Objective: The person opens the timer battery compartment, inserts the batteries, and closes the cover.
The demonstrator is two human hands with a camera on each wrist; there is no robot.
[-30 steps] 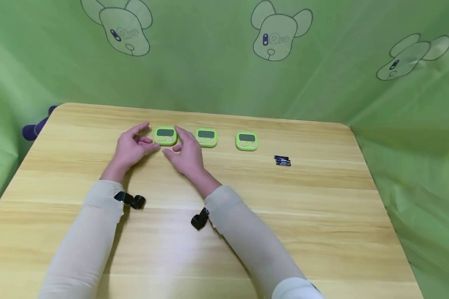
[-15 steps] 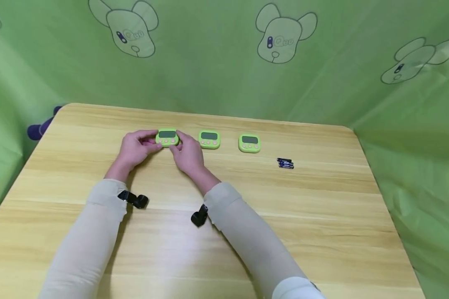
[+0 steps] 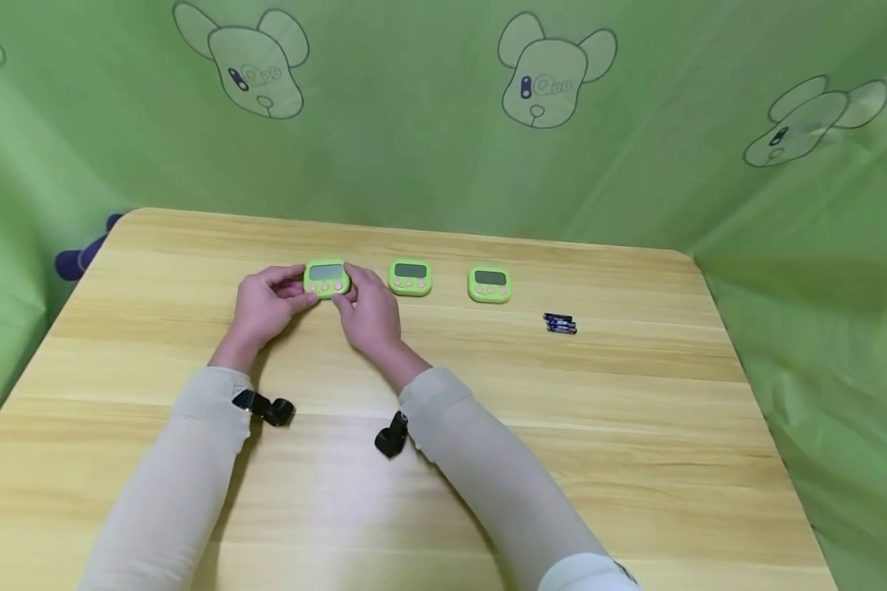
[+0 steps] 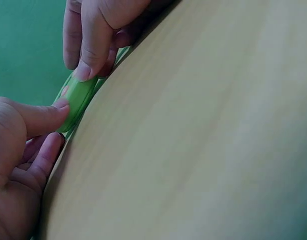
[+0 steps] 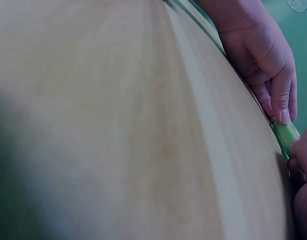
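A green digital timer (image 3: 327, 278) with a grey screen and pink buttons is held at its two sides, leftmost in a row of three. My left hand (image 3: 260, 308) grips its left edge between thumb and fingers; my right hand (image 3: 371, 312) pinches the right edge. In the left wrist view the left thumb lies on the front rim of the timer (image 4: 79, 100), and the right hand (image 4: 106, 30) is above. The right wrist view has the left hand (image 5: 268, 60) at the timer's (image 5: 286, 134) far end. Whether the timer touches the table cannot be told.
Two matching timers, a middle one (image 3: 410, 277) and a right one (image 3: 489, 284), lie on the wooden table (image 3: 599, 460). Several dark batteries (image 3: 560, 323) are grouped farther right. A green curtain (image 3: 414, 164) hangs behind the table's back edge.
My hands have closed in from around the left timer onto its sides. The timer has come slightly toward me and tilted; its screen looks lighter. The other timers and the batteries stay put.
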